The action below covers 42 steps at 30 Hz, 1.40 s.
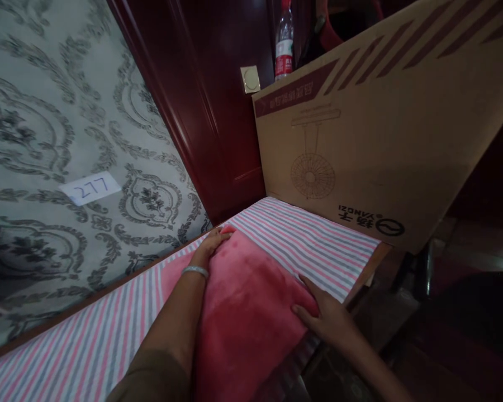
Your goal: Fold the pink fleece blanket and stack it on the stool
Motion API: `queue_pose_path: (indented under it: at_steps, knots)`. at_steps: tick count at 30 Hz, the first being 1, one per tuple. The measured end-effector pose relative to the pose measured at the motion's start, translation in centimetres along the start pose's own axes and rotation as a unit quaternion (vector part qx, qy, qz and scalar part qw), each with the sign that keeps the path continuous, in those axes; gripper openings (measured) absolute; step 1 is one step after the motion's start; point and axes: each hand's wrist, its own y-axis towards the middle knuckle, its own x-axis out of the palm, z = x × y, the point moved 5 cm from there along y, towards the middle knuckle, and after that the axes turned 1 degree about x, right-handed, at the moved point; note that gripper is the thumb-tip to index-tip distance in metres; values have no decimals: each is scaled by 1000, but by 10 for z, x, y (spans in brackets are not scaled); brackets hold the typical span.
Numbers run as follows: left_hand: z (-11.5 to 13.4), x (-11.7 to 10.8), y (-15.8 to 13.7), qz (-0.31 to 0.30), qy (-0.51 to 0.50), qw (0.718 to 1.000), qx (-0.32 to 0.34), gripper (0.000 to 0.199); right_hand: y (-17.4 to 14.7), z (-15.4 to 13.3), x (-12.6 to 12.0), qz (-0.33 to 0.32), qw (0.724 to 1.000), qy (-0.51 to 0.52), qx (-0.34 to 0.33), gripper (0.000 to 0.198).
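A pink plush cloth (255, 290) lies spread over a striped sheet (314, 237), its near part hanging toward me. At the cloth's far left corner is my left hand (214, 242), fingers closed over the edge, with a small red fold showing just beyond them. A pale bracelet (195, 271) circles that wrist. On the right edge, my right hand (324, 312) has the cloth's corner between thumb and fingers. Some of its fingers are hidden beneath the cloth.
Against the far end stands a large cardboard box (373, 139) with a fan drawing. Behind it are a plastic bottle (284, 47) and a dark red wooden panel (218, 111). Patterned wallpaper (151, 198) with a paper marked 277 (91, 188) borders the left.
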Motion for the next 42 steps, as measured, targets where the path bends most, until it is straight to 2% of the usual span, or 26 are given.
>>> queue_pose_path:
  at_steps: [3, 6, 9, 12, 16, 21, 23, 26, 28, 30, 33, 35, 38, 42]
  knots:
    - [33, -22, -15, -1, -30, 999, 23, 34, 5, -3, 3, -13, 999, 33, 7, 76]
    - [75, -63, -41, 26, -44, 996, 72, 40, 7, -13, 4, -17, 998, 68, -6, 81]
    - [117, -110, -81, 76, -50, 985, 149, 50, 9, -36, 3, -1, 993, 97, -60, 80]
    - [141, -153, -132, 121, -51, 974, 187, 56, 9, -70, -3, 22, 984, 99, -143, 72]
    - [143, -199, -204, 150, -63, 974, 156, 54, 5, -125, -20, 12, 968, 75, -239, 62]
    - [133, -251, -280, 271, -87, 939, 193, 50, 14, -199, -41, 12, 938, 46, -342, 55]
    - [124, -264, -294, 294, -77, 934, 187, 46, 32, -225, -33, 11, 924, 36, -382, 55]
    - [112, -279, -302, 313, -41, 935, 162, 42, 64, -261, -9, -3, 899, 13, -437, 52]
    - [113, -289, -308, 353, -9, 919, 178, 38, 79, -287, 0, 33, 881, -3, -472, 49]
    - [120, -298, -320, 403, 38, 888, 219, 32, 80, -312, -4, 98, 857, -11, -506, 50]
    - [116, -301, -345, 430, 95, 864, 246, 28, 63, -327, -17, 172, 819, -13, -547, 56]
    - [92, -289, -362, 414, 148, 866, 238, 27, 47, -309, -14, 182, 805, -22, -564, 57]
    - [28, -242, -390, 341, 313, 852, 246, 17, 14, -242, 12, 129, 794, -46, -593, 49]
    - [-66, -158, -425, 158, 434, 855, 234, 24, -39, -139, 57, -58, 794, -84, -599, 46]
